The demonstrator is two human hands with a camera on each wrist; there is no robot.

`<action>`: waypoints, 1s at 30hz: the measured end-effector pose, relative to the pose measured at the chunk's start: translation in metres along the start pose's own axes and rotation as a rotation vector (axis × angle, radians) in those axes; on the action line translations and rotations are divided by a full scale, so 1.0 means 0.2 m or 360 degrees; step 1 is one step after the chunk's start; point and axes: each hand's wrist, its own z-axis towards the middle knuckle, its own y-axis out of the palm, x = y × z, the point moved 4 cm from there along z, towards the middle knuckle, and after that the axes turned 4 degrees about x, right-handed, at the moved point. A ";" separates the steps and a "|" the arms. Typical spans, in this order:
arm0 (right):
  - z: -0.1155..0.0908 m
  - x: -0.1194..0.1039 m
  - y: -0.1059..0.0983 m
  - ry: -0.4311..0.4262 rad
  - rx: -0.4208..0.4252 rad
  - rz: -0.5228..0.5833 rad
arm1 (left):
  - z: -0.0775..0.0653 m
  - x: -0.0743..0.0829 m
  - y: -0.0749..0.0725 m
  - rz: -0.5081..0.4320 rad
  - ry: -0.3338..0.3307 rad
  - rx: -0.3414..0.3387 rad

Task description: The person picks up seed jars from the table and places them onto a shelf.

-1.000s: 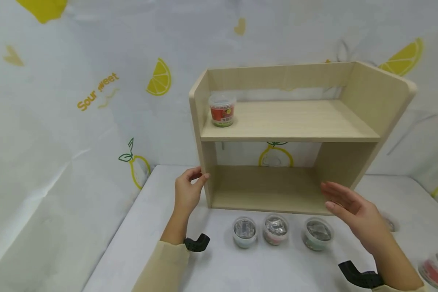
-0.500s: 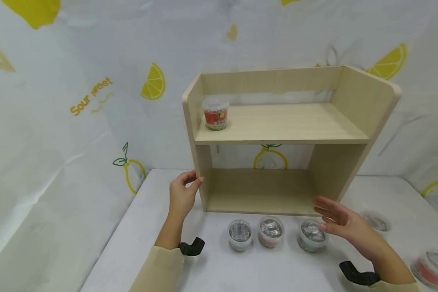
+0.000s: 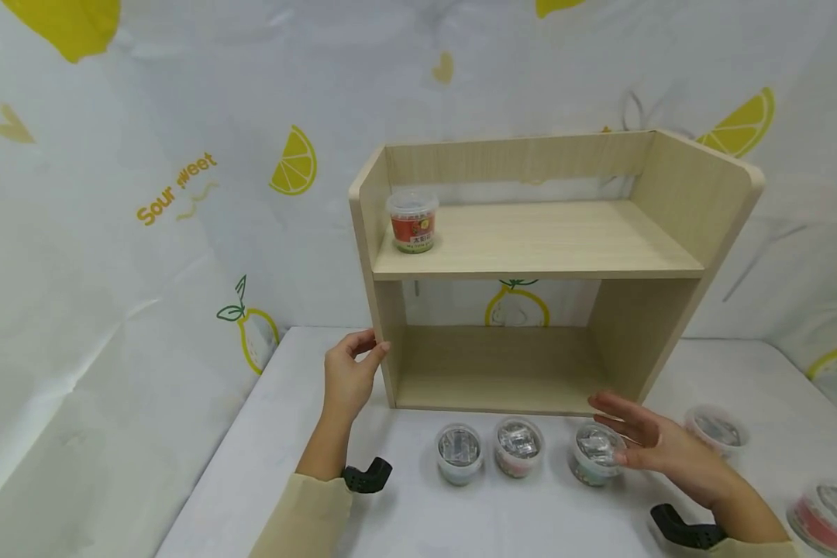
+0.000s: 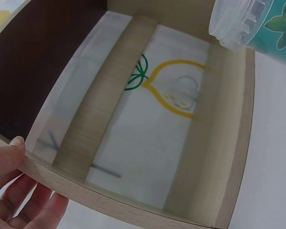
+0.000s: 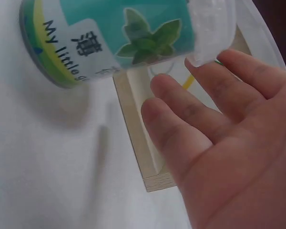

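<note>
A two-level wooden shelf stands on the white table. My left hand pinches the front edge of its left side panel, thumb on one face and fingers on the other. My right hand is at the rightmost front cup, fingers spread and slightly bent around its far side, thumb over its near right edge. In the right wrist view this clear-lidded cup shows a teal label with mint leaves, and the fingertips lie close by the lid.
A red-labelled cup sits at the upper board's left end. Two more lidded cups, one pale and one pinkish, stand before the shelf. Further right are another cup and a red-banded one.
My right hand has come down from beside the shelf's right panel to the rightmost front cup. The left hand keeps its hold on the panel. The head view has shifted slightly.
</note>
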 end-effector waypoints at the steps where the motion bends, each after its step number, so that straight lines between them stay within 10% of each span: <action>1: 0.00 0.01 0.00 -0.0013 -0.0019 0.0002 | 0.00 0.00 0.00 0.0003 0.0003 -0.0001; 30: -0.01 0.12 0.01 0.0130 -0.0148 0.0017 | 0.00 -0.01 0.00 -0.0002 -0.0024 0.0001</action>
